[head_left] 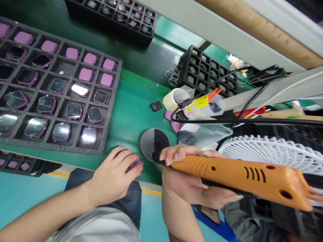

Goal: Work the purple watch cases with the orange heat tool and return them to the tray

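My left hand [116, 173] rests on the green table near its front edge, fingers curled around a small purple watch case [136, 164]. My right hand [188, 174] grips an orange electric screwdriver [242, 176], held nearly level, its dark tip pointing left toward the purple case. A round black perforated pad [153, 143] lies just behind the tool's tip.
A black foam tray [111, 111] with several purple watch cases sits at the left. More black trays [202, 69] stand at the back. Tape roll [174, 97], plastic bags, black cables and a white fan grille [272, 151] crowd the right side.
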`<state>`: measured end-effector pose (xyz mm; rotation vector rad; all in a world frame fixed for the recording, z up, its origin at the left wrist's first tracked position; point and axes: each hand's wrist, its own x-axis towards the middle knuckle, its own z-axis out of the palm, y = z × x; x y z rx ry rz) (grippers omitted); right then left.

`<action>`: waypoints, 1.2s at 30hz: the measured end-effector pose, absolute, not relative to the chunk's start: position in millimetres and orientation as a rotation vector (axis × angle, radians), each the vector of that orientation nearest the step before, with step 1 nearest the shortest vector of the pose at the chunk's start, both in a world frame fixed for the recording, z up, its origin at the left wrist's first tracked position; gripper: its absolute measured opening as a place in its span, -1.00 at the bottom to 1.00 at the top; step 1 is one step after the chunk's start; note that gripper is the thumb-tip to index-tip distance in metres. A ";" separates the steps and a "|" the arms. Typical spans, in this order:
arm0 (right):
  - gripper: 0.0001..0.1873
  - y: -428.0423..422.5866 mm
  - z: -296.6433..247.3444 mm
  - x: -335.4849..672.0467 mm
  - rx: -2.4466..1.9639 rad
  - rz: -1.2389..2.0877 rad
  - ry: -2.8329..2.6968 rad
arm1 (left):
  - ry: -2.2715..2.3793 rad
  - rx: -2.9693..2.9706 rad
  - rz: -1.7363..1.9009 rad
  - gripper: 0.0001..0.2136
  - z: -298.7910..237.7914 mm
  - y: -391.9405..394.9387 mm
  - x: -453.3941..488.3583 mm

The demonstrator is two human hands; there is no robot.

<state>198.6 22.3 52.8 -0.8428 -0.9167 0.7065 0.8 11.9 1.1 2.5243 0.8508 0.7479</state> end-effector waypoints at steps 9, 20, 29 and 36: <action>-0.32 11.3 75.4 197.0 -0.905 0.704 -0.953 | 0.841 2.567 0.793 -0.75 3.9 13.2 2.2; -0.33 -7.6 81.1 183.5 -0.939 0.830 -0.932 | 0.838 2.559 0.823 -0.70 3.9 13.8 0.8; -0.18 -8.6 80.1 185.2 -0.975 0.796 -0.960 | 0.847 2.548 0.828 -0.71 4.9 13.0 1.3; -0.19 -10.3 77.3 186.4 -0.960 0.815 -0.975 | 0.855 2.554 0.833 -0.71 5.5 13.6 1.9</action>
